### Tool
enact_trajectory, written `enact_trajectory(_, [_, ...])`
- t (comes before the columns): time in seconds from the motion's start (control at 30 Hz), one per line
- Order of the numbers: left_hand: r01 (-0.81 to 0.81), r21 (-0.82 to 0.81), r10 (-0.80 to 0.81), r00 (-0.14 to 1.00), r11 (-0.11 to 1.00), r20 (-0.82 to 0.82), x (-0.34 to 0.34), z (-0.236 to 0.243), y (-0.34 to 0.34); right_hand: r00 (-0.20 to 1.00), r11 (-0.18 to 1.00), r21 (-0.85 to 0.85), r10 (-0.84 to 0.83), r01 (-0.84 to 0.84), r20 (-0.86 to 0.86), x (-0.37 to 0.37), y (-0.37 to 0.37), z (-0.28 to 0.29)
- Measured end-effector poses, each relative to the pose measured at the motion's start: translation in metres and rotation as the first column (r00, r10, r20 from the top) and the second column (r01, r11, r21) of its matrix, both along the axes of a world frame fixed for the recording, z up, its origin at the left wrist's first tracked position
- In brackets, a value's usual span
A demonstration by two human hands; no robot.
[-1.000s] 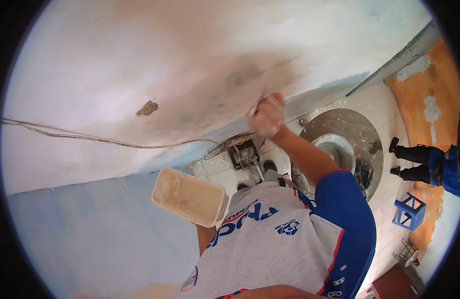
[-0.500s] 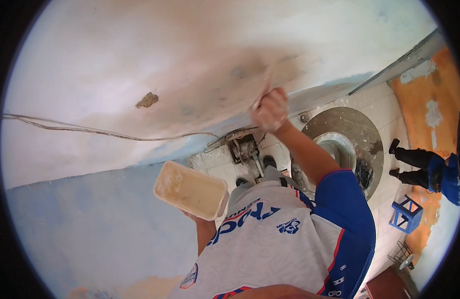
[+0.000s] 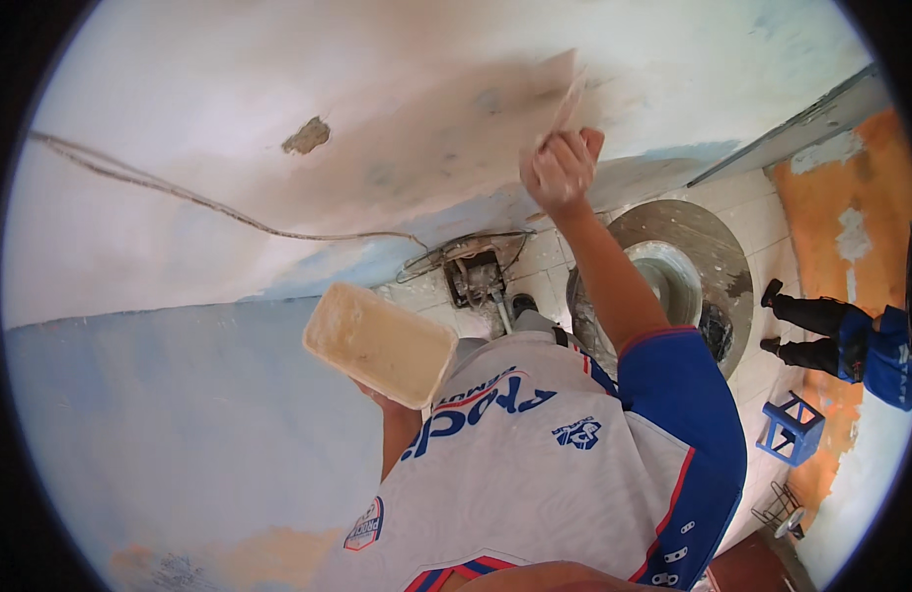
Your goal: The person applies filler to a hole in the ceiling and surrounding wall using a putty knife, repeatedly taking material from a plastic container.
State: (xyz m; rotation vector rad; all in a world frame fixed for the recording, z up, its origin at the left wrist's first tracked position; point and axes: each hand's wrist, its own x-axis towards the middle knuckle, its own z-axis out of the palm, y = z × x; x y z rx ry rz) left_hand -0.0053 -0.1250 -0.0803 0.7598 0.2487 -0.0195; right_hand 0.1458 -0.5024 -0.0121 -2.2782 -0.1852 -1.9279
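My right hand [image 3: 563,170], pale paste smeared on its skin, is closed round a putty knife [image 3: 571,97]. Its flat blade points up at the wall [image 3: 426,128], over a patch of darker, brownish plaster; whether it touches the surface I cannot tell. Below and to the left, my left hand [image 3: 379,395] holds up a rectangular cream tub [image 3: 323,308] from underneath. Pale, smooth paste lies in the tub, with streaks on the inner walls. Most of the left fingers are hidden beneath it.
A chipped hole [image 3: 306,135] and a loose cable [image 3: 219,209] mark the wall. By its foot sits a box with pipes [image 3: 476,279]. A round grey slab [image 3: 727,232] holds a basin [image 3: 678,276]. At right are a blue stool [image 3: 792,429] and another person [image 3: 875,345].
My right hand and the putty knife have moved up and slightly right along the wall. The tub has risen a little in view. The whole view has shifted slightly.
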Motion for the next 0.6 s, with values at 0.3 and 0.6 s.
enact_trajectory(0.3, [0.067,-0.034,-0.064,0.993,0.997,0.101,0.002,0.007,0.047,0.913,0.907,-0.132,0.381,-0.4,-0.146,0.002,0.097,-0.012])
enact_trajectory(0.6, [0.089,-0.005,-0.087,0.983,0.996,0.162,-0.012,0.007,0.128,0.906,0.884,0.223,-0.423,0.411,0.004,-0.043,-0.039,0.0])
